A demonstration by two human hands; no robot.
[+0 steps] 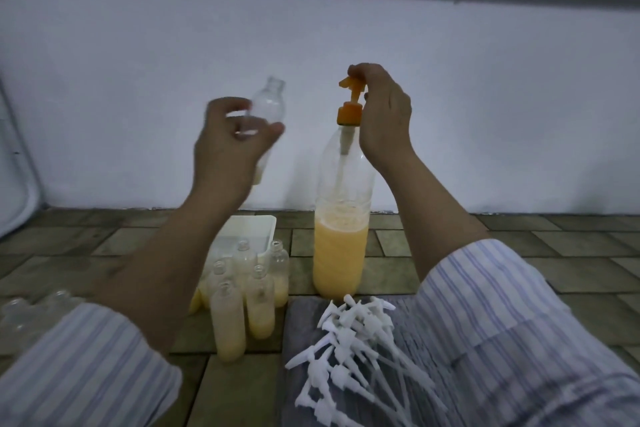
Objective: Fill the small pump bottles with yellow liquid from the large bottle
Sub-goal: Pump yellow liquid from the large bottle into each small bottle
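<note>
Two hands up: left hand (228, 139) w/ small bottle (268, 104); right hand (382, 118) on orange pump (350, 104)

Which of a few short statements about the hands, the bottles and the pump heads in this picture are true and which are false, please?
1. The left hand holds a small bottle that is almost empty. True.
2. The right hand rests flat on the floor. False: its fingers pinch the orange pump on top of the large bottle.
3. The large bottle is full to its neck. False: the yellow liquid reaches roughly halfway up.
4. A pile of white pump heads lies in front of the large bottle. True.
5. The filled small bottles on the floor already have pumps fitted. False: their necks are open.
</note>
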